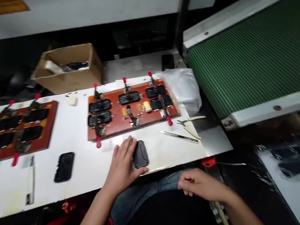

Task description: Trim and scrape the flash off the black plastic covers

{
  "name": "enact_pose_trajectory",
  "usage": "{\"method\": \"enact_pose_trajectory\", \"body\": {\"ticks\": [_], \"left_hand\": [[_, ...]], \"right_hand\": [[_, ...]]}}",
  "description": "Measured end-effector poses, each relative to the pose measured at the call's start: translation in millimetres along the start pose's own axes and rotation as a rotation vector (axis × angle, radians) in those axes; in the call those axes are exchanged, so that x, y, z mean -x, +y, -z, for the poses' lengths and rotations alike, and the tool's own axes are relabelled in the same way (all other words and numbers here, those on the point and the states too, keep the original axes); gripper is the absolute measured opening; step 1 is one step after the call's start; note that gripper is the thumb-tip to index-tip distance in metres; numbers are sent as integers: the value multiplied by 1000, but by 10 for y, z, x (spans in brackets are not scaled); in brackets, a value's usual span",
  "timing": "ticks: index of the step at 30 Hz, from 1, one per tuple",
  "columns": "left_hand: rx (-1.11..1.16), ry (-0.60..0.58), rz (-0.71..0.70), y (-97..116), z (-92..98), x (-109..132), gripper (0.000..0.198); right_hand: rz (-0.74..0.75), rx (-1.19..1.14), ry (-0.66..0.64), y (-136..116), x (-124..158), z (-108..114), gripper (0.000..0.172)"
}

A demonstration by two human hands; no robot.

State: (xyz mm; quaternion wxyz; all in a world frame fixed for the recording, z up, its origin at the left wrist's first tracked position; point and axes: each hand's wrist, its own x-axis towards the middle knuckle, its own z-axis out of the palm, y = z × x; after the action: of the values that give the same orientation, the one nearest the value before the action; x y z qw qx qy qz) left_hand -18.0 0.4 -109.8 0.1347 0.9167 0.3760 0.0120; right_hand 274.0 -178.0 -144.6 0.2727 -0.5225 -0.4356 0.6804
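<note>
Case (141, 154): on the desk (83, 132), front edge, long axis running away from the person.
Left hand (122, 165): fingers spread, flat alongside the case, touching it.
Right hand (198, 184): loosely curled, seemingly empty, farther off, over the lap.

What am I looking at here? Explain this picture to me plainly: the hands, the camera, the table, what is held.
One camera, worn on a person's head, looks down at their own bare hands. The left hand rests on the white table against a small black case. The right hand hovers loosely curled over the lap; whether it holds anything is unclear. On the table lie two red boards with clamped black parts, another black case, tweezers and a blade. Behind sit a cardboard box and a green conveyor belt.
</note>
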Motion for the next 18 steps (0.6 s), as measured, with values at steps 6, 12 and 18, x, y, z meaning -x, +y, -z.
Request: {"method": "enact_pose_trajectory", "body": {"ticks": [6,12,18], "left_hand": [[29,70,-122,109,-12,-263,83],[311,-98,-121,763,164,-116,83],[502,-189,-41,862,-84,494,100]], "right_hand": [[-73,-441,1040,1330,102,22,59],[64,-429,794,1414,59,337,75],[-29,-284,977,1426,-155,50,61]]}}
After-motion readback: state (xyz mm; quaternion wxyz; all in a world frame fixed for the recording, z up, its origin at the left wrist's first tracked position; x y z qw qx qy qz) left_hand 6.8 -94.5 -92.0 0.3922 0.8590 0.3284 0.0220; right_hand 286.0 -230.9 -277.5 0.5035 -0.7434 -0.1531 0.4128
